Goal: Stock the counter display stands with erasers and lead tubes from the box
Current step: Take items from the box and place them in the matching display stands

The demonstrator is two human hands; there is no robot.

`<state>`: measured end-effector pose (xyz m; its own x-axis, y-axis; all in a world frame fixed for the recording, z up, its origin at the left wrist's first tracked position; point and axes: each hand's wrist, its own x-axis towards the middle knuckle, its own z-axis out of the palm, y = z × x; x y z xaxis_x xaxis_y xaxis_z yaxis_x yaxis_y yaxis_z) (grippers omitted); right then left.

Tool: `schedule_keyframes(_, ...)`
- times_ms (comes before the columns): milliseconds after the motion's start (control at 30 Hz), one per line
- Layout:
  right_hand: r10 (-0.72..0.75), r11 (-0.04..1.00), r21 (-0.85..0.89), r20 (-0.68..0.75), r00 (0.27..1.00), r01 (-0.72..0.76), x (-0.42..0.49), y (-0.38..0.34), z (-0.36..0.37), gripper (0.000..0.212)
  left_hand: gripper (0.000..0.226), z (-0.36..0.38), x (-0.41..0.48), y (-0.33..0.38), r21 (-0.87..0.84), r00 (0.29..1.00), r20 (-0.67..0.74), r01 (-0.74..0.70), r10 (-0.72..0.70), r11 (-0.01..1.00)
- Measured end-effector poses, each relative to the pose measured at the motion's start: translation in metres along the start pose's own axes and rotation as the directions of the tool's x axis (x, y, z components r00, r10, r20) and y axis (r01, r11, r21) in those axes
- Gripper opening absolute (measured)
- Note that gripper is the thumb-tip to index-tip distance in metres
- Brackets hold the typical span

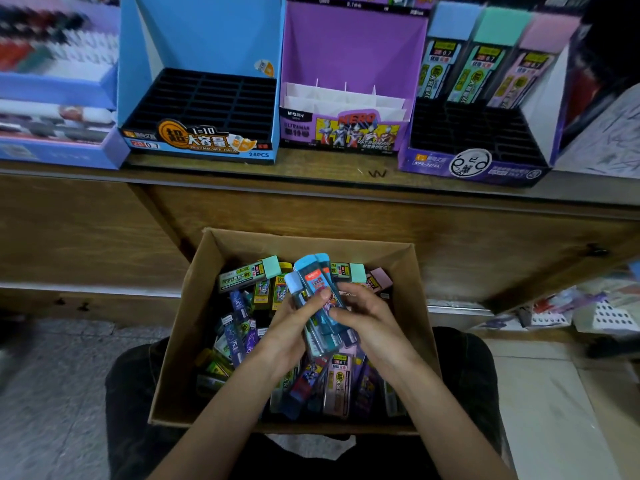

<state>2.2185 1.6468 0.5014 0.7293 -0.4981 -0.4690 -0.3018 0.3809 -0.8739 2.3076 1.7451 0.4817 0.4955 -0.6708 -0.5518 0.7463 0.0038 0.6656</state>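
Nearest, above the cardboard box (187,323), the left hand (287,327) and right hand (367,317) each have their grip clamped on one bundle of blue lead tubes (317,289). The box looks nearly full. On the tabletop (311,166) beyond, the blue stand (207,46) shows bare slots, so stocking seems barely begun.

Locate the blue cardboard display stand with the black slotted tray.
In the head view, the blue cardboard display stand sits on the wooden counter, upper left, immediately left of the purple cardboard stand.
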Motion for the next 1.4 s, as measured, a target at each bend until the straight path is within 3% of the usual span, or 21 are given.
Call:
schedule_keyframes(133, -0.058, 0.997, -0.053, -0.018, 0.998, 0.056, -0.003, -0.011, 0.007, 0.035, 0.029, 0.002, 0.000, 0.008, 0.003, 0.999, 0.005, -0.036, 0.036, 0.999)
schedule_keyframes(300, -0.148, 0.983, -0.105, 0.012, 0.989, 0.148, -0.009, -0.020, 0.016, 0.022, 0.029, 0.005, -0.005, 0.018, 0.018, 0.999, 0.008, -0.039, 0.039, 0.999)
schedule_keyframes(500, -0.278, 0.909, -0.322, 0.010, 0.960, 0.267, -0.005, -0.043, 0.016, 0.005, 0.033, 0.012, -0.013, 0.034, 0.072, 0.999, 0.007, -0.050, 0.050, 0.996)
schedule_keyframes(633, -0.201, 0.963, -0.174, 0.042, 0.979, 0.205, -0.003, -0.057, 0.010, 0.012, 0.036, 0.018, -0.018, 0.051, 0.062, 0.995, 0.043, -0.093, 0.090, 0.994)
schedule_keyframes(767, -0.229, 0.965, -0.129, 0.019, 0.973, 0.229, -0.006, -0.061, 0.014, 0.014, 0.043, 0.028, -0.023, 0.063, 0.063, 0.995, 0.044, -0.095, 0.092, 0.993)
schedule_keyframes(967, -0.238, 0.969, -0.074, -0.001, 0.971, 0.237, -0.006, -0.071, 0.011, 0.016, 0.031, 0.037, -0.029, 0.074, 0.080, 0.989, 0.064, -0.139, 0.134, 0.987)
schedule_keyframes(1100, -0.252, 0.962, -0.124, -0.071, 0.965, 0.242, -0.005, -0.078, 0.006, 0.013, 0.030, 0.045, -0.032, 0.081, 0.092, 0.985, 0.054, -0.166, 0.162, 0.982)
schedule_keyframes(1233, -0.232, 0.964, -0.138, -0.012, 0.973, 0.228, -0.011, -0.092, 0.000, 0.010, 0.038, 0.050, -0.033, 0.087, 0.159, 0.983, 0.054, -0.184, 0.178, 0.970)
schedule_keyframes(1333, -0.295, 0.932, -0.213, 0.029, 0.955, 0.294, -0.015, -0.112, -0.006, 0.021, 0.044, 0.054, -0.034, 0.094, 0.189, 0.979, 0.081, -0.201, 0.188, 0.961)
schedule_keyframes(1400, -0.321, 0.912, -0.239, 0.087, 0.943, 0.333, -0.017, -0.125, -0.007, 0.016, 0.046, 0.057, -0.035, 0.099, 0.197, 0.974, 0.097, -0.220, 0.205, 0.955)
